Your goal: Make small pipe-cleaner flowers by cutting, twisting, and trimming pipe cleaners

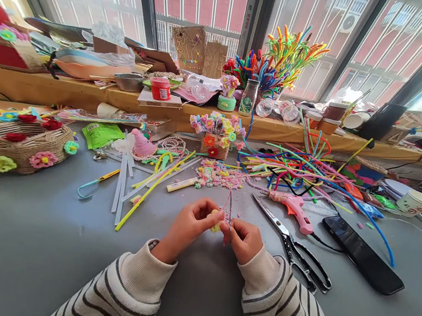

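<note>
My left hand [190, 224] and my right hand [244, 239] meet over the grey table [42, 238], both wearing striped sleeves. Between their pinched fingertips sits a small yellow and pink pipe-cleaner flower [218, 222], with a thin pink stem [228, 203] sticking up from it. Both hands are closed on this piece. Just right of my right hand lie black-handled scissors [293, 246] and a pink glue gun [293, 208].
A black phone [362, 254] lies at the right. Loose pipe cleaners [298, 166] spread behind, with a small basket of flowers [217, 138], a woven basket [16, 146] at left, and a cluttered window ledge [85, 92] at the back.
</note>
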Motion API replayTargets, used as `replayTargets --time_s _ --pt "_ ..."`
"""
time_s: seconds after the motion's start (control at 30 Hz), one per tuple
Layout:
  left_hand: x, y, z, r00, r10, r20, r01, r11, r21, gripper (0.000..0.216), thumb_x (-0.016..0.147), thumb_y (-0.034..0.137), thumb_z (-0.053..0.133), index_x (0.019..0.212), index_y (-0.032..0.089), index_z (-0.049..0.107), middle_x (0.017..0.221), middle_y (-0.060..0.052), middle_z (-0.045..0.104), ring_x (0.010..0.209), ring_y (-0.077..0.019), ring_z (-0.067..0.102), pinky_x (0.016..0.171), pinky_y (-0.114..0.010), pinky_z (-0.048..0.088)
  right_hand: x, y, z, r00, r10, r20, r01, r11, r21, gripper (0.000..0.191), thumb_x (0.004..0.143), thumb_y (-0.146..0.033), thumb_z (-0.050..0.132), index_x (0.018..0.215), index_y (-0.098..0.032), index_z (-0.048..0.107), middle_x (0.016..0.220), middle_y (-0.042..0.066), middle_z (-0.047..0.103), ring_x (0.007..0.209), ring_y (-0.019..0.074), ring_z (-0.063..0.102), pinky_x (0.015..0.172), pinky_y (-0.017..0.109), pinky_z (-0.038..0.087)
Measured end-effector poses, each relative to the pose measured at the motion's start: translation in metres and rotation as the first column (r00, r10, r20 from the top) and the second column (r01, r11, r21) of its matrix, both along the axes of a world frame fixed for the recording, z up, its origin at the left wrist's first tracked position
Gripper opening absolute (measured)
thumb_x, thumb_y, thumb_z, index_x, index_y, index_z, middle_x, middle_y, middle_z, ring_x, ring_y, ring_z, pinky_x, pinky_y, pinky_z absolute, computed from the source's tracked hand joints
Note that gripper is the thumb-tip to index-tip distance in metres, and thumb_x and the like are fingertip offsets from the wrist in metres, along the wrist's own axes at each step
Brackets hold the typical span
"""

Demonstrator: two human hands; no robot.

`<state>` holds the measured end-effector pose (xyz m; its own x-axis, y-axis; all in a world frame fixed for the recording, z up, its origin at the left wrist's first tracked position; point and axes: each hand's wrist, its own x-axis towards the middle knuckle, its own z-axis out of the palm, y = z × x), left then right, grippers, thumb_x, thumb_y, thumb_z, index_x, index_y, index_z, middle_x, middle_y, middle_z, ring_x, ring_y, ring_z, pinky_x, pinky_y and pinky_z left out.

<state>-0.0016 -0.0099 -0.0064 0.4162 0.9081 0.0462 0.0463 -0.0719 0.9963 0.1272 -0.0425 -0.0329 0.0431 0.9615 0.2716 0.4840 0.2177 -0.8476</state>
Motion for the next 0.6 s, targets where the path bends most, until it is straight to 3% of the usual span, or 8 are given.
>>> replayTargets --time_s 0.23,0.4,0.6 --pt "-0.0004 0.0014 -0.0020 1.000 0.012 -0.005 -0.012 1.000 0.012 0.018 0.065 0.031 0.051 0.066 0.014 0.046 0.057 0.004 0.043 0.053 -0.0063 0.039 0.050 -0.018 0.032 0.0008 -0.0005 0.0019 0.999 -0.033 0.010 0.033 0.999 0.004 0.043 0.068 -0.044 0.043 0.036 -0.016 0.039 0.033 -0.004 0.040 0.034 0.0046 0.031 0.039 0.018 0.029" --pt "0.0000 0.0003 -0.0015 1.000 0.017 -0.014 -0.017 1.000 0.015 0.018 0.065 0.032 0.051 0.066 0.014 0.047 0.057 0.003 0.043 0.052 -0.0063 0.039 0.049 -0.018 0.032 0.0024 0.0007 0.0003 0.998 0.055 0.009 -0.055 0.998 -0.025 0.046 0.069 -0.049 0.037 0.039 -0.016 0.045 0.036 -0.003 0.040 0.037 0.0062 0.035 0.040 0.019 0.030" --pt "0.0007 -0.0003 -0.0018 1.000 -0.004 -0.023 0.004 1.000 0.000 0.019 0.063 0.032 0.053 0.066 0.014 0.048 0.056 0.003 0.044 0.052 -0.0067 0.041 0.047 -0.017 0.033 0.0036 0.0009 0.0025 0.998 -0.058 -0.006 0.058 0.998 0.016 0.044 0.070 -0.046 0.039 0.037 -0.017 0.043 0.034 -0.003 0.039 0.036 0.0063 0.034 0.041 0.019 0.030"
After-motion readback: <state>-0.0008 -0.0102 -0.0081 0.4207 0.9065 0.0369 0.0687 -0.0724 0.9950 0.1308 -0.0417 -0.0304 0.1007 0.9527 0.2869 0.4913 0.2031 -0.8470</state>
